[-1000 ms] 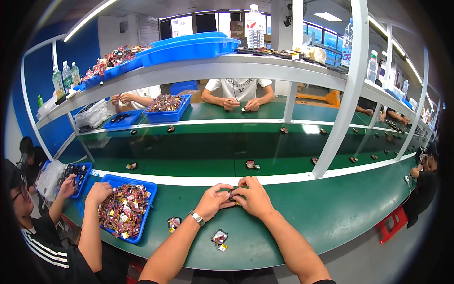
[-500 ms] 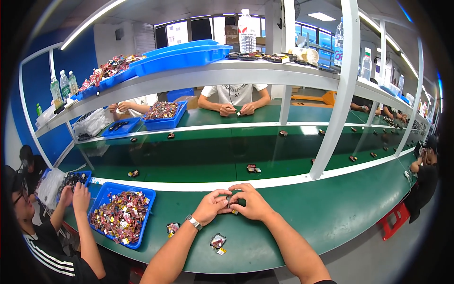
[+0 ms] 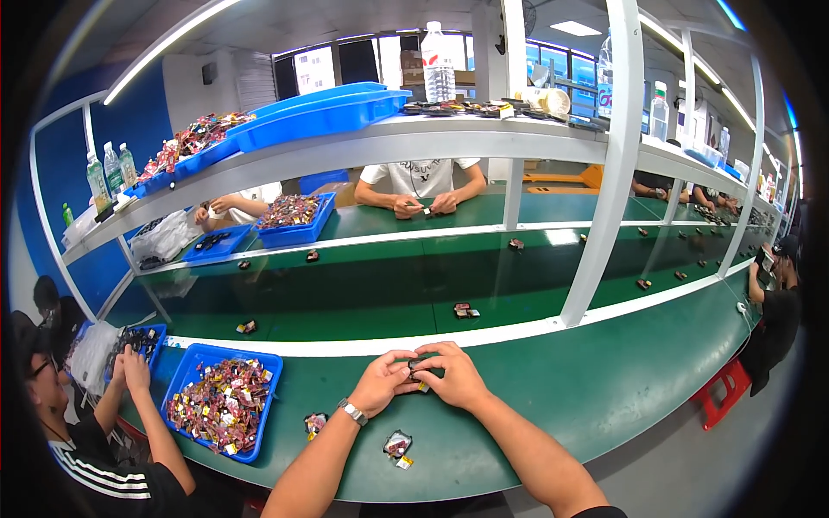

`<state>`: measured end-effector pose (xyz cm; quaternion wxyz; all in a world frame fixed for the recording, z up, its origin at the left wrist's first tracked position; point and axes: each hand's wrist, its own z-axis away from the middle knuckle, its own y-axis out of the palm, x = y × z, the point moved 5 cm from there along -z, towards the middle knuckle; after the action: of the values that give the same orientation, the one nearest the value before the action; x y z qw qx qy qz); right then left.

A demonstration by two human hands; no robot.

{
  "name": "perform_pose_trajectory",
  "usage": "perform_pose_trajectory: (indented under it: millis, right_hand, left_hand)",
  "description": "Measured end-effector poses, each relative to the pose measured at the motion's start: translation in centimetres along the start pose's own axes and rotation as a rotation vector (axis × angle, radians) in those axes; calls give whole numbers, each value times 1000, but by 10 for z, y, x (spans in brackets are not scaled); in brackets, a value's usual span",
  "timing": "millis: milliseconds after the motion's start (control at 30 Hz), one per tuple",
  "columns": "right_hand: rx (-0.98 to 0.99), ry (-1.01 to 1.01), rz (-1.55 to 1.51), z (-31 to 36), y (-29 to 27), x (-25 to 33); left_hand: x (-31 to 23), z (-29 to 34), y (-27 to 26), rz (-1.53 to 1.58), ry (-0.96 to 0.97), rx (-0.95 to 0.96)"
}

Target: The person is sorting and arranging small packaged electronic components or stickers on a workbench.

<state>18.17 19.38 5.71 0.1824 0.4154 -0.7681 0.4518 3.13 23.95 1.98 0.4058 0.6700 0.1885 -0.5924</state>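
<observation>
Over the near side of the green table, both my hands meet on one small dark part with a yellow-and-white tab below it. My left hand, a silver watch at its wrist, pinches it from the left. From the right, my right hand closes on it with thumb and fingers. Much of the part is hidden by my fingers. Between my forearms lies a small dark-framed piece with red, white and yellow bits. A similar piece rests beside my left forearm.
A blue tray heaped with small red, white and yellow pieces stands to my left. Beyond it a co-worker handles something over another tray. A white rail and post edge the dark green belt, which carries scattered small parts.
My hands keep their hold on the dark part, with small finger shifts. The left co-worker's hands have come together and lower. The view has tilted slightly.
</observation>
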Motion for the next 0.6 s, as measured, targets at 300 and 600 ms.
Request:
perform_pose_trajectory:
  millis: [300,600]
  right_hand:
    - [-24,1,-41,1,4,-1]
    - [-8,52,-68,2,7,-10]
  left_hand:
    - [3,-1,-4,7,-17,-9]
    - [4,-2,-5,34,-16,-8]
